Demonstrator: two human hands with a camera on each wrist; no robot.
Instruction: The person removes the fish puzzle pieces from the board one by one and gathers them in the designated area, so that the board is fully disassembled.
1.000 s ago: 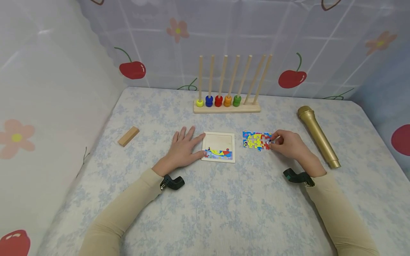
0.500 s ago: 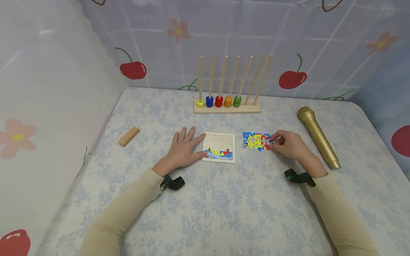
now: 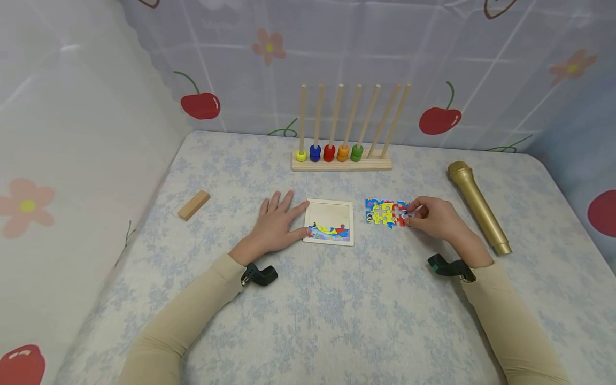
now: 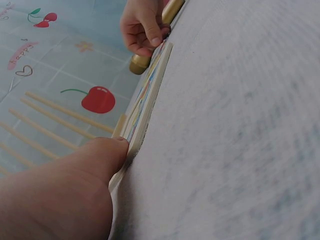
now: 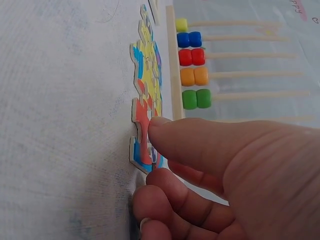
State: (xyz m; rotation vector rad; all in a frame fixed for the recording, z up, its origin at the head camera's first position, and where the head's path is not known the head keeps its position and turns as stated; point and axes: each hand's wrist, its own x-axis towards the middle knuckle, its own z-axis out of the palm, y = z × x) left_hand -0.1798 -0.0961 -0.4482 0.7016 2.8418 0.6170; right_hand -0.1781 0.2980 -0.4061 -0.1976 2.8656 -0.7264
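Observation:
In the head view my left hand [image 3: 274, 227] lies with fingers spread on the table; thumb and forefinger rest on the left rim of a square wooden puzzle tray [image 3: 329, 201]. A strip of joined jigsaw pieces [image 3: 329, 232] fills the tray's lower part. To its right lies a loose patch of colourful jigsaw pieces [image 3: 382, 213], with a gap in its red part. My right hand [image 3: 435, 217], fingers curled, pinches a jigsaw piece [image 5: 153, 154] at the patch's right end. The thumb and fingers hide much of that piece.
A wooden bead stacker [image 3: 341, 166] with several upright rods and coloured beads stands behind the tray. A gold toy microphone [image 3: 479, 207] lies right of my right hand. A small wooden block [image 3: 193, 205] lies at the left. Printed curtains close off the back and sides.

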